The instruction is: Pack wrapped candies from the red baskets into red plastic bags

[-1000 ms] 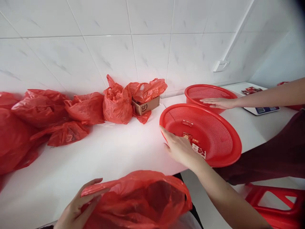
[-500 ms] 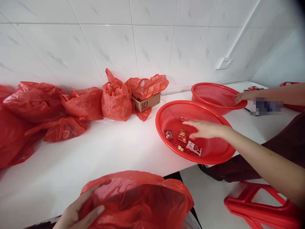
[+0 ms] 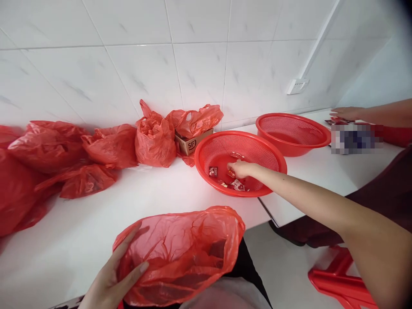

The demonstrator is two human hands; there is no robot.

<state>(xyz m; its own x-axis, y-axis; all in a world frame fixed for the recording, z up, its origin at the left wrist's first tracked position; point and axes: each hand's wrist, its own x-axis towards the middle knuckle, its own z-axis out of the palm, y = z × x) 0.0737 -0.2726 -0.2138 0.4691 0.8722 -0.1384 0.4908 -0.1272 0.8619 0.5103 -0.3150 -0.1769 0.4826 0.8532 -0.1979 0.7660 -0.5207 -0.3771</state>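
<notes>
My left hand (image 3: 111, 274) grips the left side of a thin red plastic bag (image 3: 180, 257), its mouth spread wide at the table's front edge. Reaching into a red perforated basket (image 3: 201, 167), my right hand (image 3: 241, 168) has its fingers closed on a small red-and-gold snack packet (image 3: 231, 173). Around those fingers on the basket floor lie a dark red packet (image 3: 213, 171), a white-and-red packet (image 3: 238, 185) and other small wrappers. My palm hides part of the basket floor.
Several filled red bags (image 3: 154, 141) line the tiled wall, beside a cardboard box (image 3: 189, 143). A second red basket (image 3: 292, 146) stands behind the first. At right, a co-worker's hand (image 3: 347, 113) is over packets. A red stool (image 3: 344, 279) stands on the floor.
My right hand has lowered into the basket and closed on a packet. The basket sits further left in view. The bag's mouth has tipped towards me. The co-worker's hand has left the rear basket.
</notes>
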